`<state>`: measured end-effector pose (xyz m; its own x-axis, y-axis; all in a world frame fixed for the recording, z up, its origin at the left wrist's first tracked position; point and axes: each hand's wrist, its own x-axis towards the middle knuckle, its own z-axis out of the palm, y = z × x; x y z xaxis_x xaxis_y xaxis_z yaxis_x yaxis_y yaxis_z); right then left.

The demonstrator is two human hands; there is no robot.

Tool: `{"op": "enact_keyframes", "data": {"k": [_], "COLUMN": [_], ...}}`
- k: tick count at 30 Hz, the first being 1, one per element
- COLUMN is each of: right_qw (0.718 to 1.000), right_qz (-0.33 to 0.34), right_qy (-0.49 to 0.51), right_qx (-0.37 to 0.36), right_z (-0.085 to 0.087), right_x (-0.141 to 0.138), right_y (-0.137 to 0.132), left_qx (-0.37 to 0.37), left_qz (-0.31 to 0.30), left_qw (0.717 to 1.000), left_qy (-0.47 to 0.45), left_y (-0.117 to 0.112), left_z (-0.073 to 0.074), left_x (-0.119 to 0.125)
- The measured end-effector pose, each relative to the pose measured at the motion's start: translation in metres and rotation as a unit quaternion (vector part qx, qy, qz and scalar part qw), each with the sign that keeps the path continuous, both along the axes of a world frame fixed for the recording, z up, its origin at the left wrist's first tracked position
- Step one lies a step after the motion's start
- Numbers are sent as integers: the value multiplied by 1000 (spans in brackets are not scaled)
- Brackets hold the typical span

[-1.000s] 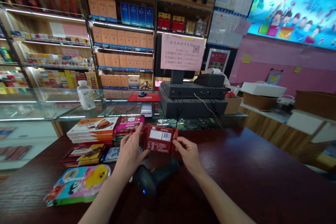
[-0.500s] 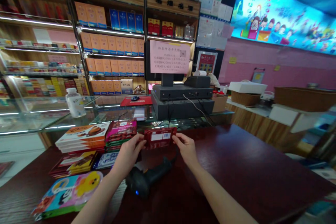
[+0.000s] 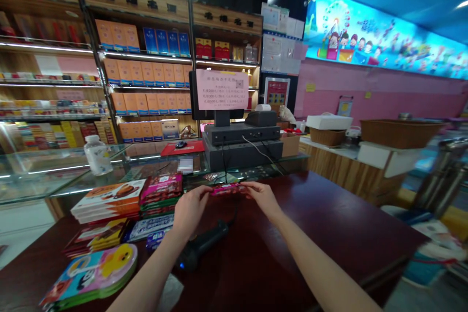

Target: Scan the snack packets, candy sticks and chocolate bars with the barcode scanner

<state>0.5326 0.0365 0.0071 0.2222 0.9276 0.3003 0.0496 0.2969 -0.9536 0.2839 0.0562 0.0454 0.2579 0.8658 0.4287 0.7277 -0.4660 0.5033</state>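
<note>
Fingers of the left hand (image 3: 190,208) and right hand (image 3: 263,199) gripped a flat pink-and-red snack packet (image 3: 227,189) by its ends, beyond a black handheld barcode scanner (image 3: 200,249) on the dark wooden counter (image 3: 321,214), right of stacked chocolate boxes (image 3: 108,200).

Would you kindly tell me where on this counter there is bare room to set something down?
The dark wood counter is bare right of the right hand, and between the right forearm and the scanner. It is crowded left of the left hand, with snack boxes, pink packs and a cartoon-printed pack.
</note>
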Motion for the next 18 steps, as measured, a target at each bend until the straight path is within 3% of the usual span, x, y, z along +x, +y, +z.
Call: {"op": "enact_keyframes", "data": {"k": [5,12,18], "right_qw": [997,997,995], "right_qz": [17,-14,-43], "right_qy": [57,-36,-35], "right_qx": [-42,-74,-88], "right_z": [2,-1,-5], "right_x": [19,44,60], "right_y": [-7,-10,2], "left_qx": [-50,-124,-201], "left_qz": [-61,-69,-123], "left_qw": [989,976,941], "left_qy": [-123,-163,-240], "left_y": [15,33,48], "left_z": [-8,-28,-53], "left_x": [24,62,102]}}
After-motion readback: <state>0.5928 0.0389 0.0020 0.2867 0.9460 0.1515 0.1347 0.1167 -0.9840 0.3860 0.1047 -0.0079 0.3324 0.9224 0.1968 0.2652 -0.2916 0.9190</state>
